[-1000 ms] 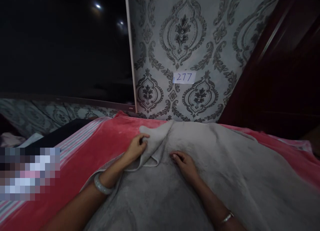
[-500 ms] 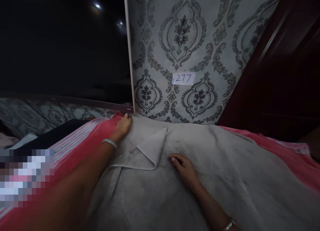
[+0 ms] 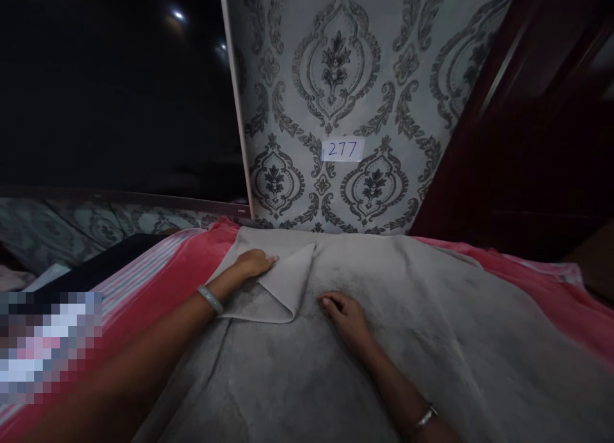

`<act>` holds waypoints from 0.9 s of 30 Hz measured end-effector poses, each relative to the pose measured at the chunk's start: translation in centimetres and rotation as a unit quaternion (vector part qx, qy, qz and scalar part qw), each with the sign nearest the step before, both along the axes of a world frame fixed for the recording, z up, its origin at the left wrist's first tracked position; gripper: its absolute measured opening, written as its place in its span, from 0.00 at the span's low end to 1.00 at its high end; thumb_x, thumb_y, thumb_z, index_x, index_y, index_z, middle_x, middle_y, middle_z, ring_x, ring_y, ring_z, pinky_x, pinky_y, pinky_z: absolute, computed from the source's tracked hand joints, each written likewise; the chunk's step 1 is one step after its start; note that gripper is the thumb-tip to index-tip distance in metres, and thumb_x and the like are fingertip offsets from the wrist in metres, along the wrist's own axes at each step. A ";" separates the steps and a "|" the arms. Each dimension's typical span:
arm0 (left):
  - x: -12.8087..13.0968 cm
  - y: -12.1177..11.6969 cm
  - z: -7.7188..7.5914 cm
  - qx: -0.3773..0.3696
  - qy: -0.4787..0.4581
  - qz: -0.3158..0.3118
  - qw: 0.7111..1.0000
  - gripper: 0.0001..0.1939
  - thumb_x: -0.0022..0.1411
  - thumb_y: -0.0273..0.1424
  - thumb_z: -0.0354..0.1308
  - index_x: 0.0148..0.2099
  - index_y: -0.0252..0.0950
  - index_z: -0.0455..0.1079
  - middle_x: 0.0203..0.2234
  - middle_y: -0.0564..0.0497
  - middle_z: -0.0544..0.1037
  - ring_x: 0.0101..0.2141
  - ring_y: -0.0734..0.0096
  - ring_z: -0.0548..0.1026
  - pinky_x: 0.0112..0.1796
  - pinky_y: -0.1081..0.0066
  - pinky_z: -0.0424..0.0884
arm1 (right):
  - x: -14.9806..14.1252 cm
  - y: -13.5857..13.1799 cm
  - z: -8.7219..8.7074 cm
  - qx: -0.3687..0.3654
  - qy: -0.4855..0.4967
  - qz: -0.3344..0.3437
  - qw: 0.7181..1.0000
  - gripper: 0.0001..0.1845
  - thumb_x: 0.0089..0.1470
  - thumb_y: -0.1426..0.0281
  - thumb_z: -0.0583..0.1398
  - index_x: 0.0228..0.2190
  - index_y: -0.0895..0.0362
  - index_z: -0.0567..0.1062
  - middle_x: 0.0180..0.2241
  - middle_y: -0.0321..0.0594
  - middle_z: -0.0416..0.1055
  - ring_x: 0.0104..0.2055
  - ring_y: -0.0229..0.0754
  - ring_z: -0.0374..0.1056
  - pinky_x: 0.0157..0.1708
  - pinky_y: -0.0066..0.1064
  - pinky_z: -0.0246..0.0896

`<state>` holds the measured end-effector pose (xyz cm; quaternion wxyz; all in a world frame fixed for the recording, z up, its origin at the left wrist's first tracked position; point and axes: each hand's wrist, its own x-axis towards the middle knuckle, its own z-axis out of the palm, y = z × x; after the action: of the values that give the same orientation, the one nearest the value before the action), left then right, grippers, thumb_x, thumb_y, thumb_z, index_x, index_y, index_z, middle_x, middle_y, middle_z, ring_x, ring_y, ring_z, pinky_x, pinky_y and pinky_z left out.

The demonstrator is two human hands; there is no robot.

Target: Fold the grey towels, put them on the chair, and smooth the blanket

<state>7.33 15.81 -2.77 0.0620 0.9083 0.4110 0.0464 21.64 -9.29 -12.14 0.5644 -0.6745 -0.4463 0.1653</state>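
A large grey fleece blanket (image 3: pixel 432 341) lies spread over a red-pink blanket (image 3: pixel 163 283) on a bed. Near its far left corner a triangular flap (image 3: pixel 288 283) is folded back onto the grey cloth. My left hand (image 3: pixel 254 264) rests on the left edge of that flap, fingers together and pointing right, a pale bangle on its wrist. My right hand (image 3: pixel 348 318) lies flat on the grey blanket just right of the flap, fingers stretched out toward it, holding nothing.
A wall with grey damask wallpaper (image 3: pixel 336 78) stands behind the bed, with a paper label (image 3: pixel 343 150) reading 277. A dark window or screen (image 3: pixel 115 91) is at the left, dark wooden furniture (image 3: pixel 537 130) at the right. A striped cloth (image 3: pixel 129 273) shows at the left.
My left hand let go of the lifted corner, reached to the far left corner by the wall, then drew back onto the folded flap. My right hand stayed put.
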 end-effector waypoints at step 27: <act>-8.4 -23.7 -0.1 -0.007 -0.186 -0.335 0.924 0.06 0.62 0.28 0.47 0.36 0.41 0.65 0.32 0.47 0.77 0.32 0.60 0.75 0.31 0.62 0.70 | 5.5 -6.4 5.1 0.143 0.070 -0.156 0.975 0.31 0.45 0.61 0.56 0.51 0.58 0.72 0.50 0.50 0.72 0.43 0.48 0.71 0.37 0.36 0.70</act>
<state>-1.11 -7.86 -2.90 0.1558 0.9676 0.0644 0.1877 27.17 -15.72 -7.02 0.7040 -0.6344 -0.3142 0.0566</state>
